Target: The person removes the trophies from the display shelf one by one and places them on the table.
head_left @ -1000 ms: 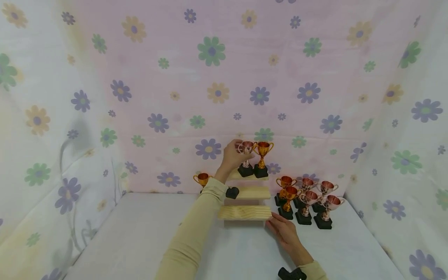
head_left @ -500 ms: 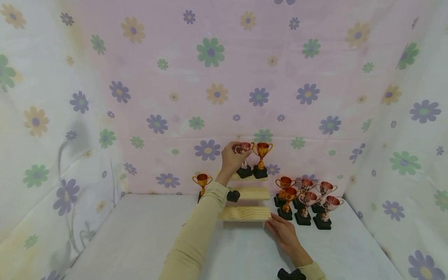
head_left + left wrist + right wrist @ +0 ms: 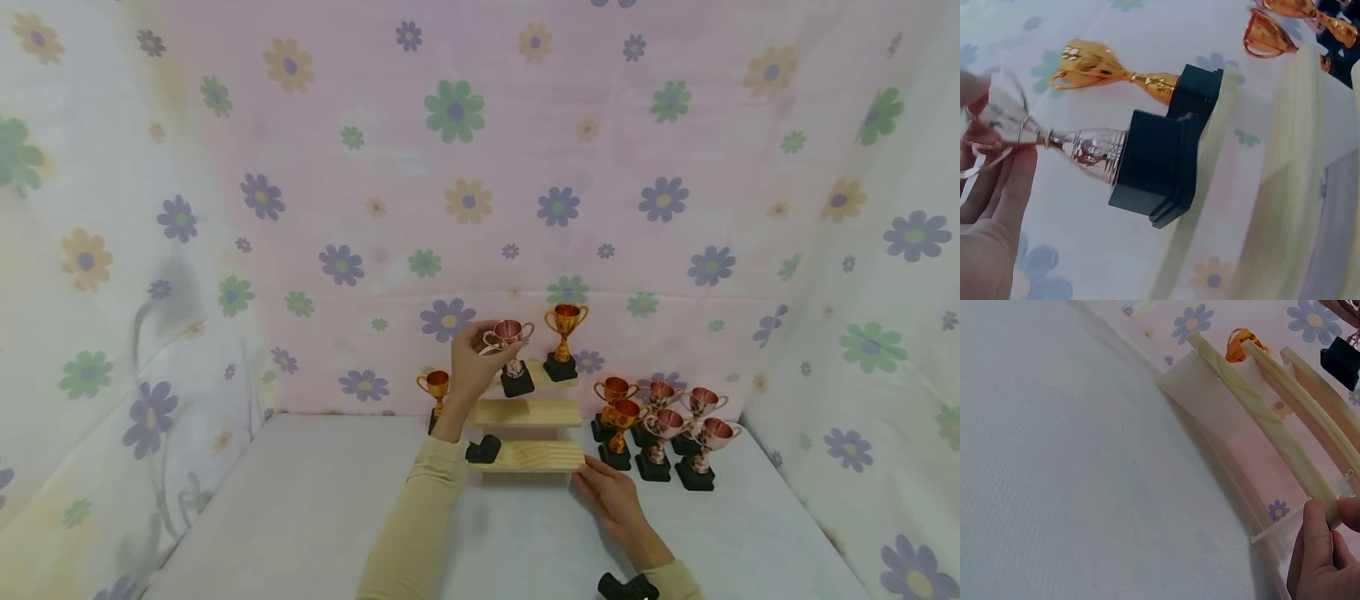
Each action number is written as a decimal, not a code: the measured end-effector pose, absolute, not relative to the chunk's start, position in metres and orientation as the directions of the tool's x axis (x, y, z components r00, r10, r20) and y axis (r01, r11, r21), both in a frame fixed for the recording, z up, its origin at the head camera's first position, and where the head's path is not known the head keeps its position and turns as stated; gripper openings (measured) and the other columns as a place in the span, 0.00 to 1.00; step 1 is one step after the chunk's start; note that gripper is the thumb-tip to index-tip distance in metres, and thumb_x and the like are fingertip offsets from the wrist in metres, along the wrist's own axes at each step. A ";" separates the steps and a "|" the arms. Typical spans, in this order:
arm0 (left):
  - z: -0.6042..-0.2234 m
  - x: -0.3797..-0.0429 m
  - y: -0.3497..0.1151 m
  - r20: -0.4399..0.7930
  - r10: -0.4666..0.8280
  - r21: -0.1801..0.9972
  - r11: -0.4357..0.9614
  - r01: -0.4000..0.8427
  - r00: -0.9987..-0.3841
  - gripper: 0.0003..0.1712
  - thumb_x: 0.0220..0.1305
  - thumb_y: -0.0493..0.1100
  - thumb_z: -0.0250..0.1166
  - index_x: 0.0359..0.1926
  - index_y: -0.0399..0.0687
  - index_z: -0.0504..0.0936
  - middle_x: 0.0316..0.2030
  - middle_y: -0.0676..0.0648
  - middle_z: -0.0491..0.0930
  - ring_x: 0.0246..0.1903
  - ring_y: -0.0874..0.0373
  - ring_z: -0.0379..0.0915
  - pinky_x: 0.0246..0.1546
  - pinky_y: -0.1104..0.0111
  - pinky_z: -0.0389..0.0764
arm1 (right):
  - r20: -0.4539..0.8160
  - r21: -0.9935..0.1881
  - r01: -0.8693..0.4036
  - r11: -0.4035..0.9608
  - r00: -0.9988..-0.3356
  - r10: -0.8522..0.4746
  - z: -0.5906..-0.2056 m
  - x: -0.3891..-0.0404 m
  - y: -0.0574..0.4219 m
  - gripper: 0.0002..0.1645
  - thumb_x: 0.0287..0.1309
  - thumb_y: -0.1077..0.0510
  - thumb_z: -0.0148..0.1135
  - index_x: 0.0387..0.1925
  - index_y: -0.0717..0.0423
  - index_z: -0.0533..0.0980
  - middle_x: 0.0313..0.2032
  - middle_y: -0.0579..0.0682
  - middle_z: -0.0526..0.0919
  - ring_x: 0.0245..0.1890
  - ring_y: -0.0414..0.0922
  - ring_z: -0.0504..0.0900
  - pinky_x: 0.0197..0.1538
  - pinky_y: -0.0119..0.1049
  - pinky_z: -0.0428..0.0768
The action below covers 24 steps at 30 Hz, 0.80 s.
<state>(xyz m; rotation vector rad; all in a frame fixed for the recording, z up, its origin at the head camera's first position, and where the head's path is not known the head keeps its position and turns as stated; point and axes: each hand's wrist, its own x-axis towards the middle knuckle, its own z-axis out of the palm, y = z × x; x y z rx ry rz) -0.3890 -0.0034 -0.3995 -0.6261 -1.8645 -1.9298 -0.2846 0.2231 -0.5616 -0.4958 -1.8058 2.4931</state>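
My left hand [image 3: 474,367] grips a rose-gold trophy cup [image 3: 508,335] by its bowl and handles, in front of the top step of a three-step wooden stand [image 3: 525,412]. In the left wrist view the trophy's black base [image 3: 1154,165] overlaps the top board [image 3: 1210,144]. A gold trophy [image 3: 566,329] stands on that top step, to the right. My right hand [image 3: 611,500] pinches the right end of the lowest board [image 3: 1272,431] between thumb and fingers.
Right of the stand, several gold trophies [image 3: 618,421] and rose-gold trophies [image 3: 697,454] stand grouped on the white table [image 3: 315,500]. Another gold trophy [image 3: 437,387] stands behind the stand's left side. Flowered cloth [image 3: 465,150] hangs behind and at both sides.
The rose-gold trophy has moved left and toward me in my left hand, away from the gold one on the top step. My right hand stays at the lowest board.
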 end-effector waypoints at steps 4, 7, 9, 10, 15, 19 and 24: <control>-0.413 -0.371 -0.022 0.560 0.048 0.827 -0.082 0.556 -0.827 0.23 0.55 0.33 0.77 0.53 0.37 0.83 0.41 0.39 0.80 0.36 0.57 0.75 0.40 0.71 0.86 | -0.239 -0.932 0.164 -0.324 -0.949 0.205 -0.562 -0.283 0.223 0.33 0.73 0.63 0.57 0.71 0.74 0.61 0.71 0.72 0.64 0.48 0.39 0.84 0.57 0.34 0.84; -0.423 -0.357 -0.038 0.534 0.033 0.843 -0.095 0.529 -0.845 0.23 0.55 0.31 0.77 0.52 0.36 0.83 0.40 0.40 0.80 0.37 0.55 0.75 0.40 0.72 0.86 | -0.239 -0.932 0.164 -0.324 -0.948 0.207 -0.562 -0.283 0.223 0.33 0.73 0.63 0.57 0.72 0.74 0.61 0.71 0.72 0.63 0.48 0.38 0.83 0.57 0.33 0.84; -0.433 -0.351 -0.050 0.526 0.022 0.848 -0.092 0.522 -0.850 0.23 0.54 0.31 0.77 0.52 0.35 0.84 0.38 0.39 0.78 0.35 0.56 0.75 0.39 0.73 0.86 | -0.238 -0.931 0.162 -0.328 -0.949 0.206 -0.562 -0.282 0.222 0.33 0.73 0.63 0.57 0.72 0.74 0.60 0.71 0.73 0.62 0.48 0.38 0.83 0.58 0.34 0.83; -0.438 -0.348 -0.057 0.521 0.020 0.851 -0.091 0.518 -0.853 0.23 0.54 0.31 0.77 0.53 0.35 0.84 0.37 0.39 0.78 0.35 0.56 0.75 0.39 0.73 0.86 | -0.236 -0.930 0.159 -0.331 -0.950 0.207 -0.562 -0.282 0.222 0.32 0.73 0.64 0.56 0.72 0.74 0.60 0.71 0.73 0.62 0.48 0.38 0.83 0.58 0.33 0.83; -0.461 -0.338 -0.091 0.500 -0.009 0.863 -0.071 0.500 -0.866 0.25 0.53 0.29 0.77 0.54 0.32 0.83 0.38 0.40 0.80 0.35 0.60 0.80 0.41 0.72 0.88 | -0.237 -0.927 0.158 -0.341 -0.949 0.205 -0.562 -0.282 0.221 0.32 0.72 0.65 0.57 0.71 0.75 0.61 0.71 0.71 0.64 0.47 0.38 0.84 0.57 0.33 0.84; -0.474 -0.333 -0.117 0.483 -0.029 0.875 -0.008 0.484 -0.875 0.25 0.51 0.29 0.78 0.53 0.32 0.84 0.37 0.40 0.82 0.35 0.60 0.81 0.41 0.72 0.88 | -0.233 -0.929 0.157 -0.334 -0.952 0.200 -0.559 -0.282 0.222 0.32 0.72 0.64 0.58 0.71 0.74 0.62 0.69 0.70 0.68 0.47 0.38 0.84 0.57 0.33 0.84; -0.489 -0.333 -0.149 0.457 -0.052 0.887 0.093 0.452 -0.888 0.25 0.51 0.31 0.79 0.52 0.33 0.84 0.38 0.38 0.83 0.36 0.61 0.81 0.42 0.73 0.87 | -0.238 -0.933 0.167 -0.320 -0.951 0.197 -0.558 -0.282 0.222 0.31 0.72 0.64 0.57 0.71 0.74 0.63 0.68 0.68 0.70 0.46 0.37 0.84 0.56 0.33 0.84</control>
